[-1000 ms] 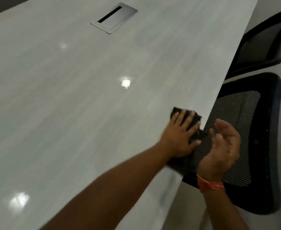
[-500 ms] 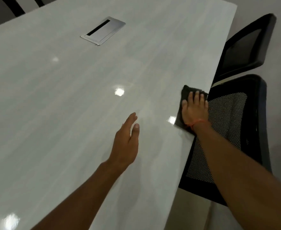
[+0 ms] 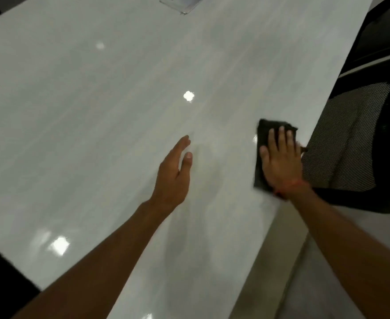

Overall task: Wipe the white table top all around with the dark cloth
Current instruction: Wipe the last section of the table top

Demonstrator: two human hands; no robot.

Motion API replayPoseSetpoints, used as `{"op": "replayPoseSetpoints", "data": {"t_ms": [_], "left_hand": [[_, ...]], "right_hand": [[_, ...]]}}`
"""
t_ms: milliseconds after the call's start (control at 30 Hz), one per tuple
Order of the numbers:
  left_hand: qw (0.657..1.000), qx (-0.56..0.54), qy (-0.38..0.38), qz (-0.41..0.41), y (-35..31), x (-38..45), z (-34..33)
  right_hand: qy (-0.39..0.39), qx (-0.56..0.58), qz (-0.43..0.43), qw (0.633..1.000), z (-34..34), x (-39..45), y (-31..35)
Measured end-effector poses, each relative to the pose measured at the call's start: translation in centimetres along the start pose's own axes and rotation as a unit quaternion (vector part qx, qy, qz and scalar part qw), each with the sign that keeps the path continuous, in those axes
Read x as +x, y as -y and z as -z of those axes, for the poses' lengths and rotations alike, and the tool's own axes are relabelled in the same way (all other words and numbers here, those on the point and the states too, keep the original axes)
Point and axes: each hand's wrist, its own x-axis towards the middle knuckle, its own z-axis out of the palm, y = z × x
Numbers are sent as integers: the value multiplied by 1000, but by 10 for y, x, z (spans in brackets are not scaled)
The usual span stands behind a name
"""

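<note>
The white table top (image 3: 111,116) fills most of the head view and shines with light reflections. The dark cloth (image 3: 264,134) lies flat near the table's right edge. My right hand (image 3: 280,162), with an orange band at the wrist, presses flat on the cloth with fingers spread, hiding most of it. My left hand (image 3: 174,173) hovers open just over the table to the left of the cloth, palm turned inward, holding nothing.
A black mesh-backed office chair (image 3: 352,143) stands tight against the table's right edge beside the cloth. A second black chair (image 3: 382,35) stands behind it. A metal cable hatch (image 3: 182,3) is set into the table at the top.
The cloth passed from my left hand to my right hand, which now presses it down. My left hand came off it and moved left. The cloth has shifted slightly inward from the right edge.
</note>
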Motion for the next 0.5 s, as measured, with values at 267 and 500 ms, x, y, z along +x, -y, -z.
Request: {"op": "replayPoseSetpoints", "data": {"t_ms": [267, 500], "left_hand": [[984, 29, -134, 114, 50, -78, 84], [995, -31, -67, 65, 68, -122, 186]], "right_hand": [[5, 61, 281, 958, -44, -140, 287], [47, 54, 330, 941, -39, -321, 218]]}}
